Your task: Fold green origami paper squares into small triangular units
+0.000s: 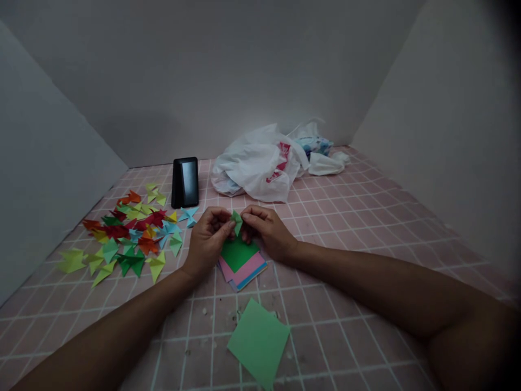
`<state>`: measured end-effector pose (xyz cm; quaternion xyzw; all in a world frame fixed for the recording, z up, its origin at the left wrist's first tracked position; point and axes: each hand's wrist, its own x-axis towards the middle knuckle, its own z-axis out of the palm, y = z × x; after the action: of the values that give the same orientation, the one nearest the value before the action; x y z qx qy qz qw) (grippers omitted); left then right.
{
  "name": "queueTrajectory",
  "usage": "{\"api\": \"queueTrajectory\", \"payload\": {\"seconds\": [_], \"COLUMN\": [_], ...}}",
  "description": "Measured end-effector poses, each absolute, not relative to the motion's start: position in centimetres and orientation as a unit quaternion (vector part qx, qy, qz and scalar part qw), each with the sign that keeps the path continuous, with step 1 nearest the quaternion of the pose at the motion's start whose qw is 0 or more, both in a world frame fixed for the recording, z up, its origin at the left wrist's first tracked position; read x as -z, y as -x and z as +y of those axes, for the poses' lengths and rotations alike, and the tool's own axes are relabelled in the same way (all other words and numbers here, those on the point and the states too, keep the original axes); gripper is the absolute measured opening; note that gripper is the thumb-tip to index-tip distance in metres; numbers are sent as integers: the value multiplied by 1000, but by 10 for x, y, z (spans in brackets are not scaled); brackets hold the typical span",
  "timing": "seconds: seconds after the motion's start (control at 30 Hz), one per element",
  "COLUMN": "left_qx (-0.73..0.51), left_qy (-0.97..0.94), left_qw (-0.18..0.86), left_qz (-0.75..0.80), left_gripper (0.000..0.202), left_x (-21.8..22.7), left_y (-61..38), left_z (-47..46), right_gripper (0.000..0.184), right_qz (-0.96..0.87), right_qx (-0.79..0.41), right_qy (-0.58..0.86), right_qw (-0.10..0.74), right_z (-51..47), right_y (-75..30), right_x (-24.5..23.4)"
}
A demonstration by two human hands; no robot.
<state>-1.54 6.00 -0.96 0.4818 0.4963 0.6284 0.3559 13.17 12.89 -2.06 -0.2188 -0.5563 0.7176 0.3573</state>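
A small piece of folded light green paper (236,223) is held upright between my two hands. My left hand (212,234) pinches its left side with thumb and fingers. On the other side, the closed fingers of my right hand (266,229) grip its right edge; their tips are partly hidden. Just beneath my hands lies a stack of coloured paper squares (244,269), a dark green sheet (238,254) on top and pink and blue ones under it. Nearer to me, a light green square sheet (259,342) rests flat on the cloth.
Several folded paper pieces (131,262) in many colours are spread at the left. Behind them leans a dark phone-like device (185,183). A white plastic bag (256,163) and a blue-white packet (316,145) lie by the back wall. Pink checked cloth (350,331) covers the surface.
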Motion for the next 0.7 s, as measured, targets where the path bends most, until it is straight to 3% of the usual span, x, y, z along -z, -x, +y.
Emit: {"api": "queueTrajectory", "payload": {"seconds": [0.7], "left_qx": [-614], "left_qy": [-506], "left_qw": [356], "left_qz": [491], "left_gripper": [13], "left_x": [10], "left_y": [20], "left_z": [60], "right_gripper": [29], "right_qz": [-571], "right_qx": [-710], "right_qy": [207], "right_qw": [355], "right_z": [129], "right_y": [-132], "right_x": [22]}}
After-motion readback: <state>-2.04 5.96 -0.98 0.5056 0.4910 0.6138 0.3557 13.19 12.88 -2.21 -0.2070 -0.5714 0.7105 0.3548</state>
